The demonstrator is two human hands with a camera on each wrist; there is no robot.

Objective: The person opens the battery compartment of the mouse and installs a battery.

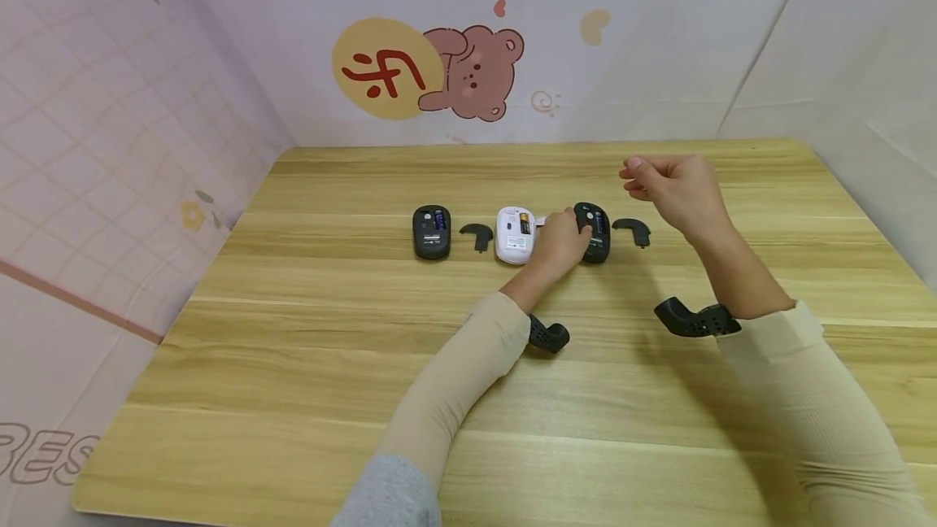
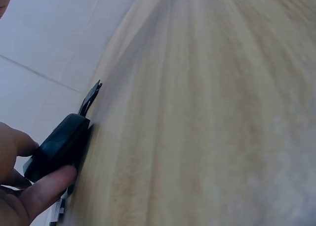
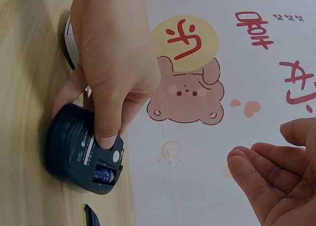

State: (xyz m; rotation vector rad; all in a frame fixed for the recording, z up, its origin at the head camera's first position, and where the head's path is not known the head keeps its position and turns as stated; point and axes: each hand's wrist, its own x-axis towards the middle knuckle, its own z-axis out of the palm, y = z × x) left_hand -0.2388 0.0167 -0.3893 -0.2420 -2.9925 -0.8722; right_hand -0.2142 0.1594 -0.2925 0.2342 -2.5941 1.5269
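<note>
My left hand grips a dark computer mouse lying underside up, with the thumb on its underside and fingers at its side. Blue batteries show in the mouse's uncovered compartment in the right wrist view. Raised over the table to the right is my right hand, its fingers loosely bent and nothing between them. A dark battery cover lies just right of the gripped mouse. To the left, partly behind the left hand, sits a white mouse, upturned, with a battery in its open slot.
Farther left lies another upturned dark mouse with blue batteries, and a dark battery cover beside it. A white piece peeks out behind the left hand. The wooden table meets a printed wall covering at the back.
</note>
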